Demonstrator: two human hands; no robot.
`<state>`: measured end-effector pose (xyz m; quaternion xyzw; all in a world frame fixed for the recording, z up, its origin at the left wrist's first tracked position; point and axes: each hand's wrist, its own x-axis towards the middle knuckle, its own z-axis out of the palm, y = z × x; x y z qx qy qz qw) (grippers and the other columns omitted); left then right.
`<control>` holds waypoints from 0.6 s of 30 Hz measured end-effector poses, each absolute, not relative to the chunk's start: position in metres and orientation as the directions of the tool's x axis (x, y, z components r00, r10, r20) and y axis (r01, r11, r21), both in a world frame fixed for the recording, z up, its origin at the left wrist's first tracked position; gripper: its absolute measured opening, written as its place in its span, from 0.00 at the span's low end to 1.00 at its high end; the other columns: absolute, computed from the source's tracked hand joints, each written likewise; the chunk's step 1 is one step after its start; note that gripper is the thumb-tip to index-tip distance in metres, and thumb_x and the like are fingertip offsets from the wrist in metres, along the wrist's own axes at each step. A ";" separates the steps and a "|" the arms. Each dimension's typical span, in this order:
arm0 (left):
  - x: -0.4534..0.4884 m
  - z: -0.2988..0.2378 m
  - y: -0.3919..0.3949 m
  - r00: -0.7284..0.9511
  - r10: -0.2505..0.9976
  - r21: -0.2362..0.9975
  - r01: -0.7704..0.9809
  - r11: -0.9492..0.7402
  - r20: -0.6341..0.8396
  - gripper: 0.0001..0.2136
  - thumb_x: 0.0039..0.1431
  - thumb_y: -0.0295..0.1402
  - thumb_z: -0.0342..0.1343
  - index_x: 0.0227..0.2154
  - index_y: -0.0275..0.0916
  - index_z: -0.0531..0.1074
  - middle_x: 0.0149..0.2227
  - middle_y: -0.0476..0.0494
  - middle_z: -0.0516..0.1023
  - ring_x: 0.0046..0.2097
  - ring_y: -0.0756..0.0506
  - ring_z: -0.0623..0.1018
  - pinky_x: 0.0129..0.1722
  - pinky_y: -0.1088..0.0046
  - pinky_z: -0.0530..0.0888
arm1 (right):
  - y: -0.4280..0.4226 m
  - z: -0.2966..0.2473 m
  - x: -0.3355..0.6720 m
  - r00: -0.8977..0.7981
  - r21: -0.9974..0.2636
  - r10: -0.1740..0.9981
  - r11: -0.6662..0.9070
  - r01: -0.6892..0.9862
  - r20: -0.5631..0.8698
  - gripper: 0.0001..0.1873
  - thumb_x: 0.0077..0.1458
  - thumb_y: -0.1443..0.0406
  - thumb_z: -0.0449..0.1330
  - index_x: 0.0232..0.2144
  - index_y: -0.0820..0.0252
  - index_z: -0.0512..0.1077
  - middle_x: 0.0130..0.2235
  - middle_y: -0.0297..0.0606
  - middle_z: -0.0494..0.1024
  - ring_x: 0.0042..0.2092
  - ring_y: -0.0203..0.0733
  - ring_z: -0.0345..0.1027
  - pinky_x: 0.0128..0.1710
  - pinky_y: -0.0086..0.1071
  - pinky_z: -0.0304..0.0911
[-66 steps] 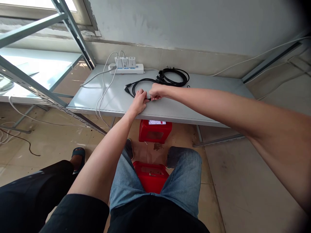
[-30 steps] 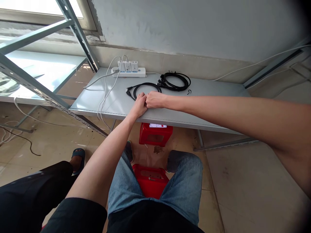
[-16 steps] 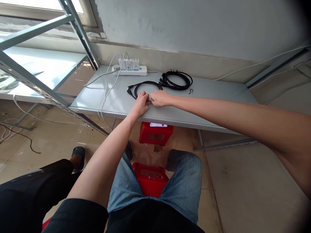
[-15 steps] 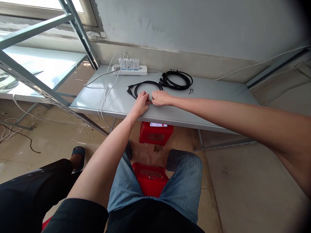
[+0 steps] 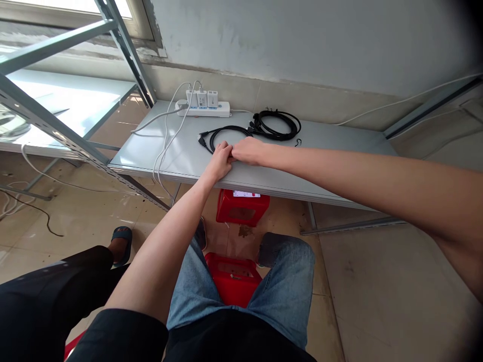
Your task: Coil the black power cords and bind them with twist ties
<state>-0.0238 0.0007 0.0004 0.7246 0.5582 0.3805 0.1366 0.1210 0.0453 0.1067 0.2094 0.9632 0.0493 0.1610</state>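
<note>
A black cable (image 5: pixel 221 133) lies coiled in a loop on the grey metal shelf (image 5: pixel 181 156). Both hands meet at the near side of that loop. My left hand (image 5: pixel 221 158) is closed in a pinch on the cable. My right hand (image 5: pixel 247 151) is closed beside it, fingertips touching the left hand's; what it pinches is hidden. Behind them a second black cable (image 5: pixel 277 124) lies bundled, apart from both hands.
A white power strip (image 5: pixel 204 105) with three chargers sits at the shelf's back, white wires (image 5: pixel 162 146) trailing over the front edge. A small black hook-like piece (image 5: pixel 298 142) lies right. Slanted metal frame bars (image 5: pixel 124 50) stand left. Red stools (image 5: pixel 241 207) sit below.
The hands have stayed together at the near side of the loop, working it with small finger moves. The view has drifted slightly.
</note>
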 end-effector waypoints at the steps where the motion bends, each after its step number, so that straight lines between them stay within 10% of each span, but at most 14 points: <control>1: -0.023 0.000 0.001 0.085 0.911 0.619 0.709 -0.339 0.403 0.06 0.59 0.24 0.55 0.32 0.41 0.67 0.42 0.37 0.70 0.51 0.33 0.72 0.52 0.50 0.72 | 0.044 0.107 0.123 -0.884 0.216 0.357 0.929 0.301 -0.302 0.11 0.63 0.73 0.53 0.41 0.69 0.75 0.39 0.51 0.80 0.43 0.49 0.75 0.41 0.37 0.65; 6: -0.023 -0.001 0.001 0.081 0.907 0.606 0.718 -0.341 0.414 0.07 0.57 0.22 0.55 0.31 0.42 0.67 0.41 0.37 0.70 0.50 0.33 0.72 0.51 0.49 0.73 | 0.041 0.109 0.136 -0.940 0.411 0.118 0.911 -0.025 -0.321 0.19 0.63 0.76 0.50 0.53 0.73 0.70 0.46 0.56 0.78 0.44 0.49 0.74 0.38 0.38 0.64; 18: -0.022 0.001 0.002 0.060 0.912 0.637 0.697 -0.329 0.405 0.07 0.57 0.22 0.55 0.31 0.41 0.68 0.40 0.37 0.70 0.49 0.34 0.72 0.51 0.53 0.72 | 0.070 0.100 0.131 -0.946 0.479 -0.034 0.856 -0.194 -0.321 0.11 0.61 0.77 0.53 0.34 0.68 0.75 0.36 0.49 0.78 0.43 0.46 0.71 0.37 0.36 0.63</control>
